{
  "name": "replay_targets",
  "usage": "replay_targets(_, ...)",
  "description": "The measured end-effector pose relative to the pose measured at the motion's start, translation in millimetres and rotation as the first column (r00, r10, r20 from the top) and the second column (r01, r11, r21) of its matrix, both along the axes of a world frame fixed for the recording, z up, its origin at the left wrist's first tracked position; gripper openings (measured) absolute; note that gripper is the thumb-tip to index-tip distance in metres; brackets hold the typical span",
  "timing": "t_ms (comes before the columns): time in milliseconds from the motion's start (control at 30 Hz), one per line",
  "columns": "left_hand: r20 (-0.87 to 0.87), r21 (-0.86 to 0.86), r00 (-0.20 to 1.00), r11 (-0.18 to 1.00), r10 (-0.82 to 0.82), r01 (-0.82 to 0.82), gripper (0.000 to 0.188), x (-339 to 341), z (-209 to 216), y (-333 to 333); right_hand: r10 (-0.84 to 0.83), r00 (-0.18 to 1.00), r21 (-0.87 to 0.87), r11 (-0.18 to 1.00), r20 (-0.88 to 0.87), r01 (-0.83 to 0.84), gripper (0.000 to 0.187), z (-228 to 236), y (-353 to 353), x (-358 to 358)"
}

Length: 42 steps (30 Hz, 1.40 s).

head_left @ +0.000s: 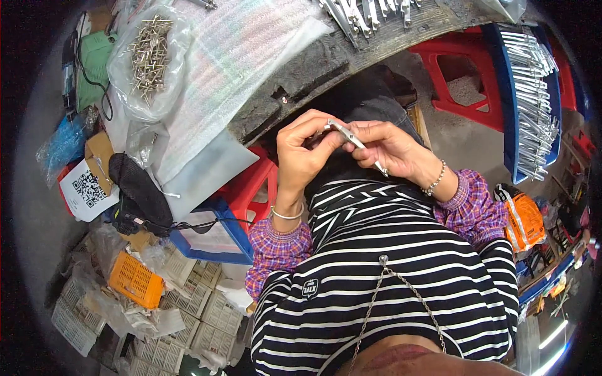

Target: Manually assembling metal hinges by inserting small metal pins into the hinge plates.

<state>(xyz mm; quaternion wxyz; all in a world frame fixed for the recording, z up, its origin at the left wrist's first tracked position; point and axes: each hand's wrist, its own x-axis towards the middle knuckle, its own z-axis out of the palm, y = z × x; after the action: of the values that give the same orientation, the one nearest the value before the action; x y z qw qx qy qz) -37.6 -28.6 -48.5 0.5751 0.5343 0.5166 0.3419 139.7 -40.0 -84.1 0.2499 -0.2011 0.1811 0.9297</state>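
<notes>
A slim silver metal part (pixel 348 136), long and slightly bent, is held in front of my body beyond the bench edge. One end sits in the pinched fingers of my left hand (pixel 298 155). Along its lower length, the fingers and thumb of my right hand (pixel 400 150) close on it from the other side. Whether the left fingertips also hold a small pin is too small to tell. On the bench to the left, a clear plastic bag (pixel 119 74) lies open around a heap of metal pins (pixel 150 57).
Similar silver parts (pixel 370 15) lie along the far edge of the dark workbench (pixel 301 72). A blue tray (pixel 511 125) full of long silver parts stands at right by a red stool (pixel 454 69). Left are a black bag (pixel 141 197), an orange basket (pixel 135 279) and stacked pale crates (pixel 213 307).
</notes>
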Motion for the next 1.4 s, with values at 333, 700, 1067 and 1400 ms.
replay_targets(333,0.093,-0.028,0.995,0.999,0.028,-0.026,0.009,3.2,-9.4,0.9,-0.050,0.984,0.170,0.985,0.170,0.020,0.021,1.3,2.1,0.7)
replay_targets(700,0.225,-0.235,0.951,0.959,0.213,-0.159,0.014,3.7,-4.9,-2.9,-0.157,0.920,0.390,0.921,0.360,0.004,0.032,17.5,3.8,2.2)
replay_targets(1067,0.119,0.047,0.971,0.976,0.206,-0.213,0.008,11.5,-3.6,-5.5,-0.147,0.873,0.388,0.920,0.464,-0.051,0.033,21.7,3.6,7.8)
replay_targets(1400,-0.121,0.225,0.967,0.955,0.222,-0.192,0.009,19.3,6.0,-7.9,-0.088,0.955,0.221,0.975,0.283,0.024,0.024,16.4,-2.4,7.7)
